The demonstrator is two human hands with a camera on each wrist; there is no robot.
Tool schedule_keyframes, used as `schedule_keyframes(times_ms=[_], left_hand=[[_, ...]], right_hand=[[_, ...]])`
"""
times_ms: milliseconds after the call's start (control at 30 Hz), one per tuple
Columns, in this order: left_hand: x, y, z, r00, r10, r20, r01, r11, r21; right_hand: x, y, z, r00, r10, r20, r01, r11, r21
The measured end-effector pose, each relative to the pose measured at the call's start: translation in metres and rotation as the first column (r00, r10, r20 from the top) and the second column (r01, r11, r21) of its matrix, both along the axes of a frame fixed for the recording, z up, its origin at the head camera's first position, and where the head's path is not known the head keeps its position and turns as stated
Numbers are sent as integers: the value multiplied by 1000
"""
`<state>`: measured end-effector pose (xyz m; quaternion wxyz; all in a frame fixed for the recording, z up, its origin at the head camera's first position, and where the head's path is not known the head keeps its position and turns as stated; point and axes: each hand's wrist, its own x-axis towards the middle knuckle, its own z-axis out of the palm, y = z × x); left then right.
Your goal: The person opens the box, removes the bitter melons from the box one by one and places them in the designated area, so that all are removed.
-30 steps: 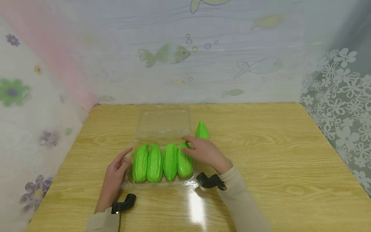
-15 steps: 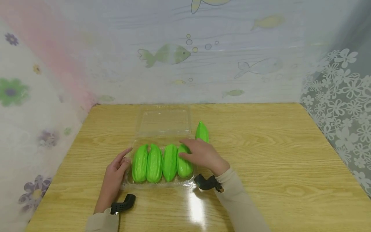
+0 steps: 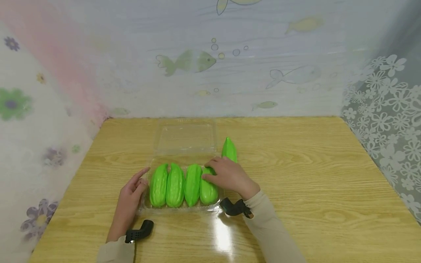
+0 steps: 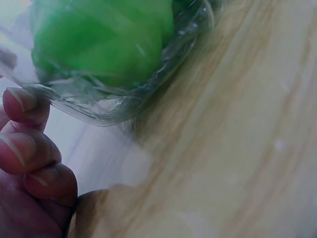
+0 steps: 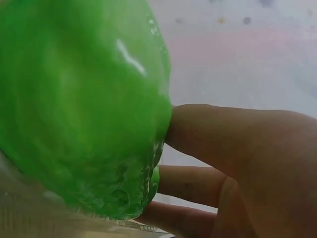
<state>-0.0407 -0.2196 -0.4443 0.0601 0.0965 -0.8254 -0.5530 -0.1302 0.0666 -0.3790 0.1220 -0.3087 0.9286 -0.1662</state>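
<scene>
A clear plastic clamshell box (image 3: 184,209) lies with its lid folded back, holding several bright green, ridged fruits that look like bitter melons. My right hand (image 3: 230,177) grips the upper end of the rightmost bitter melon (image 3: 209,191), thumb on its left side. In the right wrist view the thumb (image 5: 213,129) presses that bumpy bitter melon (image 5: 79,94), and two fingers reach behind it. My left hand (image 3: 129,197) holds the box's left rim, index finger stretched along the corner. The left wrist view shows curled fingers (image 4: 29,153) at the rim.
One more green bitter melon (image 3: 229,149) lies on the wooden table (image 3: 296,175) behind my right hand, its lower end hidden. The transparent lid (image 3: 187,138) lies flat toward the back wall (image 3: 236,80). A flowered wall (image 3: 19,146) borders the left side.
My right hand has moved slightly left and down, its fingers closing around the rightmost bitter melon, which has shifted a little left. The left hand stays at the box's rim.
</scene>
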Motion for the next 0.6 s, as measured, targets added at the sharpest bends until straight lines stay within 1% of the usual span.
schedule_keyframes(times_ms=[267,500,600], left_hand=[[0,0,0,1000,0,5,0,1000,-5],[1,0,0,1000,6,9,-6,1000,1],[0,0,0,1000,3,-3,-3,1000,1]], right_hand=[[0,0,-1,1000,24,13,-23,998,-54],[-1,2,1,997,81,-11,-82,996,-44],[-1,5,3,995,102,-19,-103,994,-36]])
